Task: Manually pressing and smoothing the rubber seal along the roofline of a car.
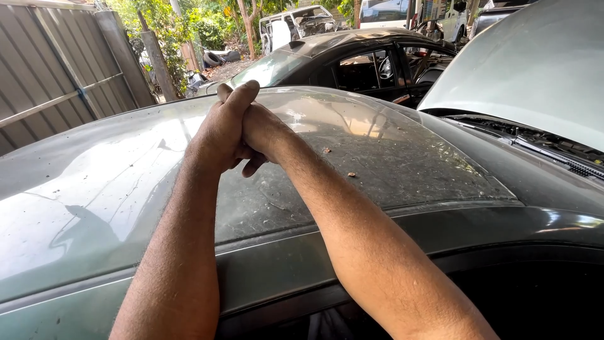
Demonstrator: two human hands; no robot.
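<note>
Your left hand [221,129] and right hand [261,135] were clasped together, holding nothing, both forearms resting on the dusty car roof [94,189]; you seemed paused, and any next move called for unclasping first. A fence [56,69] stood at ten o'clock, a black car [352,63] at one, and a raised hood [535,69] at two o'clock crowded the roof's right side.

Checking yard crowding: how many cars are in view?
At least 4: grey car under the clasped hands, open-hooded car right, black car behind, white vehicle farther back; others may be hidden.

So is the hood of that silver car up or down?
Up: the silver hood slants high above the engine bay.
</note>
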